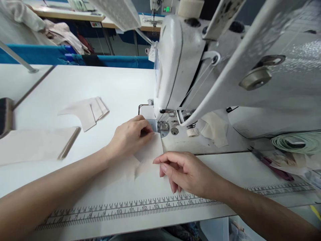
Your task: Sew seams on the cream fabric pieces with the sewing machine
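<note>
A pale fabric piece (150,152) lies on the white table in front of the sewing machine (173,63), its upper end close to the presser foot (160,126). My left hand (131,137) rests on the upper left of this fabric, thumb and index finger closed together on it beside the needle plate. Just right of the fabric's edge is my right hand (187,172), index finger stretched toward the cloth and the other fingers loosely bent apart. Whether its fingertips touch the fabric I cannot tell. The needle tip is hard to make out.
Cut fabric pieces (86,112) and a folded pale stack (37,144) lie to the left. A printed ruler (155,206) runs along the front edge. Right of the machine are a coiled green cord (296,142), dark red-handled scissors (276,169) and a cloth scrap (214,129).
</note>
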Motion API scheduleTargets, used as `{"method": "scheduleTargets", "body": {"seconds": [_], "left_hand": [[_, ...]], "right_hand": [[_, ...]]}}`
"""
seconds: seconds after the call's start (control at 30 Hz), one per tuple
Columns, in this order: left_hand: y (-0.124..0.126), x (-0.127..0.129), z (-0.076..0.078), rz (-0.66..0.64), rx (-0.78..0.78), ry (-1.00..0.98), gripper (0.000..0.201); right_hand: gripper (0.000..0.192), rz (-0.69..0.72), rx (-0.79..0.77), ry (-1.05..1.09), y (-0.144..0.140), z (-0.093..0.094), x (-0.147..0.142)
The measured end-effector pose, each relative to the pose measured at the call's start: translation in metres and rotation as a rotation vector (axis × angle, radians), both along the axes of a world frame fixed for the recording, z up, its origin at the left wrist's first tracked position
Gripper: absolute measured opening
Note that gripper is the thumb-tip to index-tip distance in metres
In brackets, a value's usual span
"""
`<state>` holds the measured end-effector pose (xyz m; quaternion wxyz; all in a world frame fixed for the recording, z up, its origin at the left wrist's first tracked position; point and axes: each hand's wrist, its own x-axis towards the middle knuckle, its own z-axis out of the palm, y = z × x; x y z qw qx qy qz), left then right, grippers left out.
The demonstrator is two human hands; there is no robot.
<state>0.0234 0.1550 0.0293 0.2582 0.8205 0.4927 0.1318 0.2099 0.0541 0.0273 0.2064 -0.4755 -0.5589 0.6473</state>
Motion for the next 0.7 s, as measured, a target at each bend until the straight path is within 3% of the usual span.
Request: {"method": "scheduleTargets", "body": {"seconds": [0.23,0.3,0.43,0.5,0.57,0.7], "left_hand": [[-0.001,0.001,-0.002,0.004,0.032,0.029,0.019],[0.000,0.001,-0.002,0.002,0.037,0.036,0.019],[0.000,0.002,-0.001,-0.001,0.047,0.050,0.016],[0.000,0.002,-0.002,0.000,0.051,0.050,0.014],[0.000,0.002,-0.002,-0.001,0.059,0.044,0.014],[0.000,0.002,-0.004,0.001,0.078,0.034,0.012]], "right_hand": [[0.028,0.053,0.067,-0.101,0.002,0.008,0.002],[0.028,0.094,0.248,-0.202,0.004,0.009,0.004],[0.030,0.053,0.922,-0.594,0.010,0.003,0.008],[0.032,0.041,1.143,-0.785,0.013,-0.002,0.008],[0.033,0.065,1.240,-0.899,0.014,-0.006,0.007],[0.035,0.118,1.282,-0.986,0.013,-0.007,0.007]]}}
